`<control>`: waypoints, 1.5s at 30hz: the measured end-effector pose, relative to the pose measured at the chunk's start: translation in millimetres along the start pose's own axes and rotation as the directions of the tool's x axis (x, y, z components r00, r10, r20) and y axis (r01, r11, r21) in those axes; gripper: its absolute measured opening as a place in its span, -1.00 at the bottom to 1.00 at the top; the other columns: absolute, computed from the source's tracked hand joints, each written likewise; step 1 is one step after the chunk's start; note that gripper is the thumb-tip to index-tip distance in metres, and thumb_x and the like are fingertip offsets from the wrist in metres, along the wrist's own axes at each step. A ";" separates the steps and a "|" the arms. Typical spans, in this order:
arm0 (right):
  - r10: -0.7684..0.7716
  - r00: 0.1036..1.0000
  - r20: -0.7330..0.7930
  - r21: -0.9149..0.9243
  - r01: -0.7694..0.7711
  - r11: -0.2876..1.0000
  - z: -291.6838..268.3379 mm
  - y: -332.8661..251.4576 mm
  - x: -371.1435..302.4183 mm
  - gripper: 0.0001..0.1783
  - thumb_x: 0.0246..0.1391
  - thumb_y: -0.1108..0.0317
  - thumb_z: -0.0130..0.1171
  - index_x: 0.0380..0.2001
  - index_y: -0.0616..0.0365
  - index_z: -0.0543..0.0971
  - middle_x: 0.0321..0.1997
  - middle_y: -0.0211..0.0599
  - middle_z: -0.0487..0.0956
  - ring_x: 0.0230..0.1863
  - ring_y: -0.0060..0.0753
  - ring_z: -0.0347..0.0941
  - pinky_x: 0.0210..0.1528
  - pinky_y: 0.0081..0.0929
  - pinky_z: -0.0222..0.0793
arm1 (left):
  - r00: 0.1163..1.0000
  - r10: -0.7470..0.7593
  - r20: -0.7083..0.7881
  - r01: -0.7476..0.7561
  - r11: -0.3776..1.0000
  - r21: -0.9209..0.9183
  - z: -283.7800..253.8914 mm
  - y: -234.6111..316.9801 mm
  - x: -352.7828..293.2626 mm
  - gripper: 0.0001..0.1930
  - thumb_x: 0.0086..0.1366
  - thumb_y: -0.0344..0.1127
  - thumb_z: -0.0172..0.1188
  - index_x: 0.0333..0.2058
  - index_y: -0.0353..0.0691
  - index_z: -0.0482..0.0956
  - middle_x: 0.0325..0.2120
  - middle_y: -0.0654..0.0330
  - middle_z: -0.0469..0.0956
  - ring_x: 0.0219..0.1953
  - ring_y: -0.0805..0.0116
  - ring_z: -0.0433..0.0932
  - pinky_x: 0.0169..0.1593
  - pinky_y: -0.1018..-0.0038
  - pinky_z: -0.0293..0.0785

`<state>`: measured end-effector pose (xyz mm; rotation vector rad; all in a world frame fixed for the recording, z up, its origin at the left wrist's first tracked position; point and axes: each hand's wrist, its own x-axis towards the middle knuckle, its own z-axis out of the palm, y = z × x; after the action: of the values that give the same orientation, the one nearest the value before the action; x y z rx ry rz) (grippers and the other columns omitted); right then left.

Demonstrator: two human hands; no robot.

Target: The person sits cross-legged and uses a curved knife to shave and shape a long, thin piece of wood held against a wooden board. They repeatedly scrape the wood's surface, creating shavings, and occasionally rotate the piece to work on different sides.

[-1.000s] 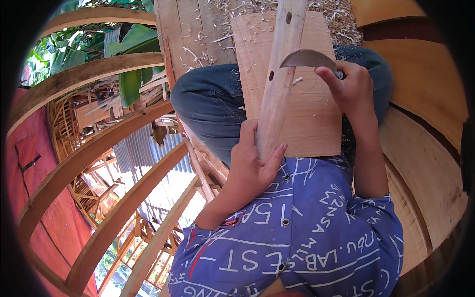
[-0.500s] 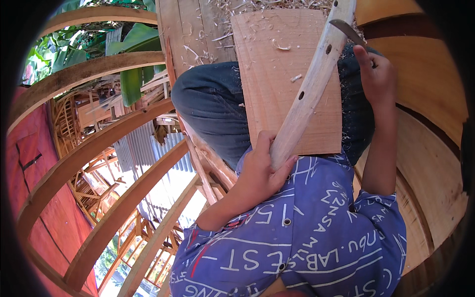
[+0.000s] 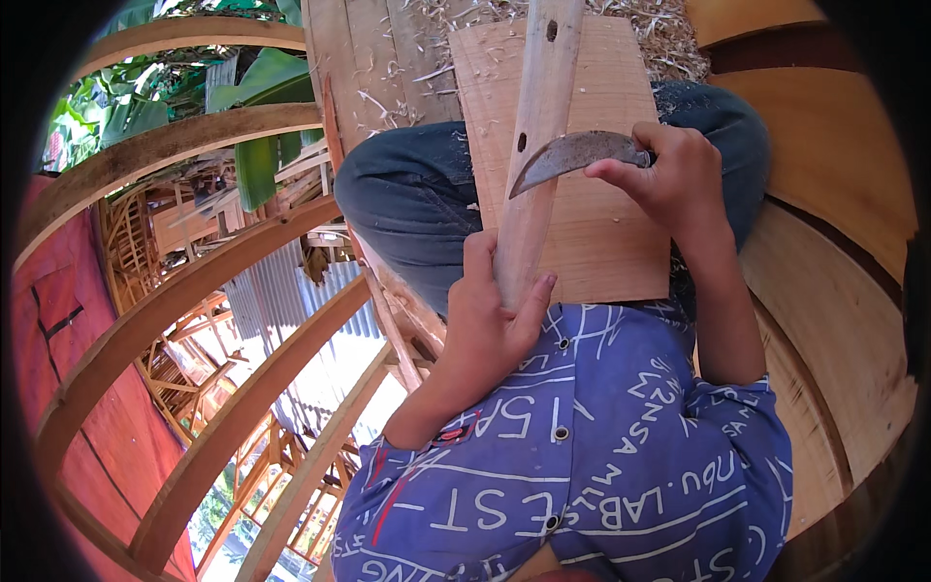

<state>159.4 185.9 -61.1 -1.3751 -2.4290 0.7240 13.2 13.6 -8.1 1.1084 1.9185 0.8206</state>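
My left hand [image 3: 495,325] is wrapped round the near end of a long pale wooden strip [image 3: 546,87] with dark oval holes along it. The strip points away from me over a flat wooden board [image 3: 611,233] that lies across my lap. In my right hand [image 3: 684,179] is a knife with a short curved blade [image 3: 572,157]; its handle is mostly hidden in the fist, with the thumb along the back of the blade. The blade lies across the strip, its tip near the left edge, just nearer to me than one of the holes.
Wood shavings [image 3: 669,44] are heaped beyond the board and scattered on the plank floor [image 3: 359,58]. Curved wooden ribs [image 3: 242,252] rise on the left, with greenery and corrugated sheets outside. Curved wooden planks [image 3: 824,145] form the right side.
The knife has come from the strip's far right part back toward me and now crosses its nearer portion. The strip has swung left and stands more upright in view.
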 end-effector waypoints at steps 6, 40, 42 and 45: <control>0.024 0.999 -0.027 -0.057 -0.026 0.998 -1.9 7.7 9.1 -0.13 -0.41 -0.57 0.17 -0.82 0.19 0.48 -0.84 -0.19 0.37 -0.72 -0.17 0.42 -0.62 -0.37 0.32 | 0.998 0.059 0.014 -0.059 0.998 -0.005 0.2 -5.7 -0.3 -0.53 0.16 -0.37 0.24 -0.07 -0.36 0.18 -0.48 -0.19 0.46 -0.48 -0.13 0.59 -0.46 0.32 0.45; 0.335 0.934 -0.123 0.253 -0.297 0.921 -14.3 57.3 44.9 -0.18 0.03 -0.41 0.01 -0.76 0.20 0.20 -0.71 -0.52 0.08 -0.59 -0.62 0.00 -0.58 -0.46 -0.02 | 0.994 -0.039 0.103 0.048 0.995 -0.092 13.3 -2.9 -20.4 -0.54 0.16 -0.38 0.27 -0.08 -0.36 0.22 -0.35 -0.07 0.49 -0.34 0.24 0.56 -0.26 0.42 0.44; 0.298 0.953 -0.060 0.280 -0.271 0.921 -10.7 51.0 40.9 -0.20 0.01 -0.38 0.07 -0.71 0.28 0.35 -0.76 -0.44 0.17 -0.61 -0.64 0.07 -0.57 -0.46 0.11 | 0.992 -0.080 0.093 0.093 0.986 -0.141 13.4 -5.1 -13.5 -0.54 0.15 -0.37 0.28 -0.07 -0.34 0.22 -0.37 -0.04 0.48 -0.35 0.25 0.55 -0.27 0.43 0.43; 0.286 0.956 0.058 0.376 -0.286 0.881 -2.3 20.8 29.7 -0.37 0.08 -0.13 0.18 -0.63 0.33 0.42 -0.77 -0.40 0.22 -0.61 -0.66 0.10 -0.59 -0.49 0.12 | 0.996 -0.051 0.069 0.066 0.970 -0.234 9.8 -12.0 9.0 -0.53 0.15 -0.35 0.30 -0.08 -0.33 0.23 -0.41 0.01 0.47 -0.35 0.28 0.54 -0.28 0.43 0.42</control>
<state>160.2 220.8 -71.0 -1.5737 -1.9563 1.1951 13.6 18.1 -25.5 0.9183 1.7413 0.9427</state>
